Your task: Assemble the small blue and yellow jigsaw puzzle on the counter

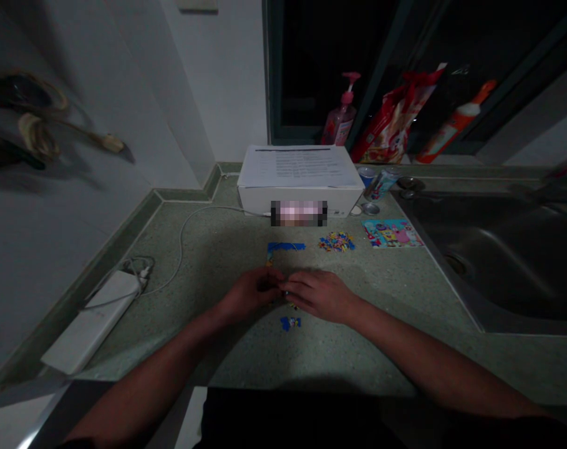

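My left hand (pixel 257 288) and my right hand (pixel 321 296) meet low over the counter, fingertips almost touching. The left fingers curl toward the thumb; whatever they pinch is hidden. Pressed together, the right fingers close on a small jigsaw piece (pixel 287 292), of which only a pale bluish speck shows. Just beyond the hands lies a joined corner of blue jigsaw edge (pixel 287 246), its left side running down toward my left hand. Nearer my body is a small cluster of blue jigsaw pieces (pixel 290 323). A few yellowish bits show partly under the right fingers.
A loose pile of colourful jigsaw pieces (pixel 336 241) and a cartoon picture card (pixel 392 233) lie to the right, before the sink (pixel 470 324). Behind stands a white box (pixel 302 171) with a blurred device against it. A cable runs to a power strip (pixel 93 321) at left.
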The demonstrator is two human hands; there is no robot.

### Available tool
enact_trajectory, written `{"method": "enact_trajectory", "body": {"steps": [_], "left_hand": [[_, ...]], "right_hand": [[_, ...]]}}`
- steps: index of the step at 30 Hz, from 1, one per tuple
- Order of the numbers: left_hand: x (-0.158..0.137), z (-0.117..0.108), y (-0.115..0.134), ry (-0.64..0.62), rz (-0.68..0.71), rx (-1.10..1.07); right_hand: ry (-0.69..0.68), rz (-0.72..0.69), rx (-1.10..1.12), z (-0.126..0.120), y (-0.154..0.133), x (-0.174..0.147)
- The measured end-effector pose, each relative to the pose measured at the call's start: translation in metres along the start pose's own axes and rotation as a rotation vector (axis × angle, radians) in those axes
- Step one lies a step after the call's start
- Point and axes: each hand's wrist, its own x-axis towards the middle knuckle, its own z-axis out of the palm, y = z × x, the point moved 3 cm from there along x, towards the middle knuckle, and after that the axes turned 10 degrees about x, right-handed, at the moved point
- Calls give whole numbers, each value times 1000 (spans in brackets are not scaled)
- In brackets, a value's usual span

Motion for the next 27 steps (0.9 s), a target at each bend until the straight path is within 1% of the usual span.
{"method": "enact_trajectory", "body": {"steps": [5, 7, 10, 12, 14, 16, 19, 22, 25, 27], "left_hand": [[-1, 0, 1, -9, 25, -10], [-2, 1, 3, -16, 38, 3], [-5, -1, 7, -16, 20, 39], [-7, -6, 11, 23, 15, 87], [-7, -15, 17, 117, 44, 156], [-7, -25, 20, 190, 39, 183], [-6, -39, 22, 279, 4, 197], [-6, -48, 24, 325, -15, 245], [-8, -52, 25, 356, -17, 314], [-7, -53, 25, 362, -15, 433]], "right_hand": [[0, -2, 28, 0, -1, 0], [-12, 25, 42, -1, 0, -1], [-45, 88, 73, -4, 3, -1], [-65, 129, 96, -8, 4, -1], [-89, 162, 123, -11, 4, -1], [-136, 186, 161, -13, 2, -1], [-235, 180, 201, -11, -3, 0], [-298, 161, 209, -8, -6, -1], [-285, 166, 203, -9, -2, -2], [-234, 194, 163, -12, 5, -4]]}}
